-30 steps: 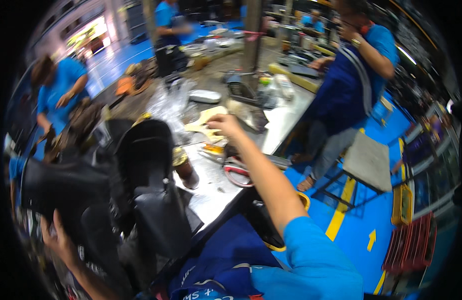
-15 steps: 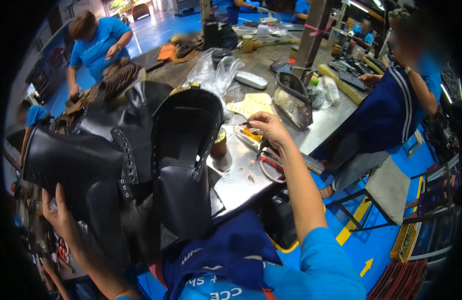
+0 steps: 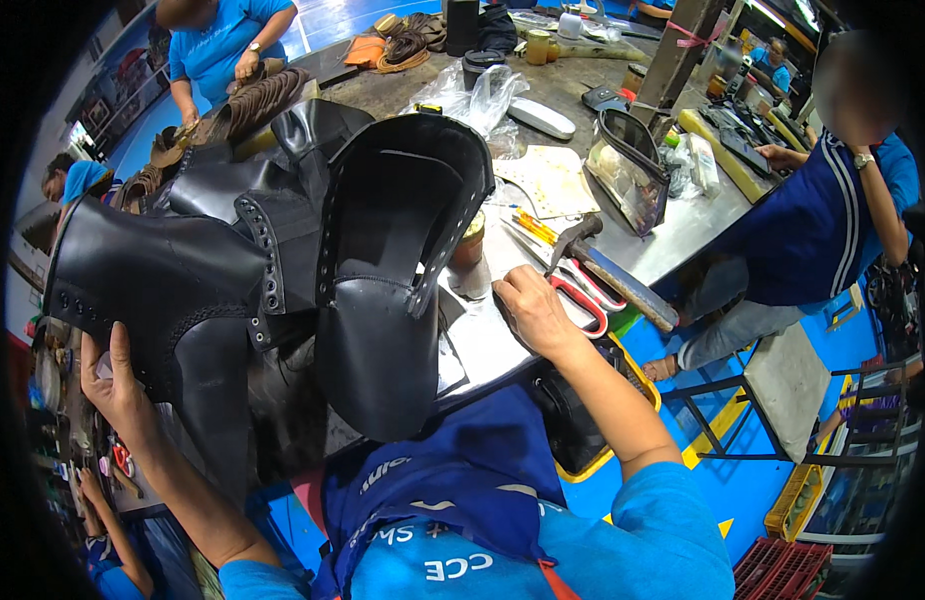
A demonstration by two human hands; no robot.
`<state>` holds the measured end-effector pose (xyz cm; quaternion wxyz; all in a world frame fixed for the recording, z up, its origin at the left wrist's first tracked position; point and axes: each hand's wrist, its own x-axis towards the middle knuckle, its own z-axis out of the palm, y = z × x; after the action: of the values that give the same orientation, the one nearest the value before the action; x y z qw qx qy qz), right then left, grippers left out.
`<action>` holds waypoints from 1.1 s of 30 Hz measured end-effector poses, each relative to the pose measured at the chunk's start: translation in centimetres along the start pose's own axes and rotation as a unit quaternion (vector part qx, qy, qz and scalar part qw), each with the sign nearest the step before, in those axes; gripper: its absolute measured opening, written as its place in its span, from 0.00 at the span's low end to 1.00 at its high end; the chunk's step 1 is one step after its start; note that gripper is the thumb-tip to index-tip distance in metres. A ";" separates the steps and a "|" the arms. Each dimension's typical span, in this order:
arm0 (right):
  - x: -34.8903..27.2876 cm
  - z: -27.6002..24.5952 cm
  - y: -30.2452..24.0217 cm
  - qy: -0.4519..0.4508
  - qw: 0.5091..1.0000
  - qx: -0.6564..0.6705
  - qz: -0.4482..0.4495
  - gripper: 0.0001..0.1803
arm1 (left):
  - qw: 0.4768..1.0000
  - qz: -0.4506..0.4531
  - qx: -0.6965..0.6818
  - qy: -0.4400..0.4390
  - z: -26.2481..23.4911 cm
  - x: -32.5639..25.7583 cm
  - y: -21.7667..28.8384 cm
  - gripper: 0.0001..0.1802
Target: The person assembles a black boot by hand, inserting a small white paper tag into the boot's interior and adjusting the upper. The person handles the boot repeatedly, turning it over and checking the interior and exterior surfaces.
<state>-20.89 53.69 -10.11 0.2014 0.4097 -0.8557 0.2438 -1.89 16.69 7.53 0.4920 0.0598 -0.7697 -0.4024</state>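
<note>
My left hand point(image 3: 125, 385) is at the lower left, its thumb and a finger stretched apart against the lower edge of a black leather boot upper point(image 3: 148, 265) with eyelet holes. A second black boot upper point(image 3: 378, 360) stands open-topped in front of me, its eyelets along the rim. At the table's front edge, my right hand point(image 3: 538, 312) has its fingers curled down to the metal top; whatever lies under the fingertips is hidden. Beside it are scissors point(image 3: 586, 313) with red and white handles, a hammer point(image 3: 628, 285) and yellow-handled tools point(image 3: 534, 226). A small brown jar point(image 3: 470, 245) stands between hand and boot.
Pale cut pieces point(image 3: 553, 182), a clear zip pouch point(image 3: 628, 172) and crumpled plastic point(image 3: 495, 100) lie farther back. A post point(image 3: 673, 65) rises from the table. Co-workers point(image 3: 218, 45) stand left and right point(image 3: 798, 215). A yellow-rimmed crate point(image 3: 583, 470) sits below the front edge.
My right hand has come down and nearer from a raised pinch on a small dark thing, to the tabletop. The hammer and scissors are now uncovered. My left hand stays at the boot upper.
</note>
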 end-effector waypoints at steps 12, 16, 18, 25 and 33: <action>1.1 -1.8 0.0 -0.113 0.993 -0.025 -0.006 0.11 | 1.000 0.009 0.006 -0.014 0.1 -0.4 0.6 0.16; 1.4 -2.1 1.1 0.071 0.995 0.040 0.055 0.04 | 1.000 0.001 -0.004 -0.011 0.1 -0.6 0.8 0.16; 1.3 -1.8 0.7 -0.010 1.000 -0.002 0.001 0.05 | 1.000 0.004 -0.005 -0.008 0.1 -0.7 0.8 0.17; 1.3 -1.1 0.2 0.073 0.996 0.033 0.037 0.11 | 1.000 -0.011 0.014 -0.004 -0.8 -0.5 0.4 0.18; 0.4 0.4 -0.4 0.034 0.998 0.050 0.017 0.13 | 1.000 -0.005 -0.004 -0.021 -1.2 -0.3 0.2 0.17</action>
<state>-20.87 52.93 -10.09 0.2054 0.3960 -0.8421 0.3031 -0.72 16.29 7.64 0.4736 0.0529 -0.7782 -0.4091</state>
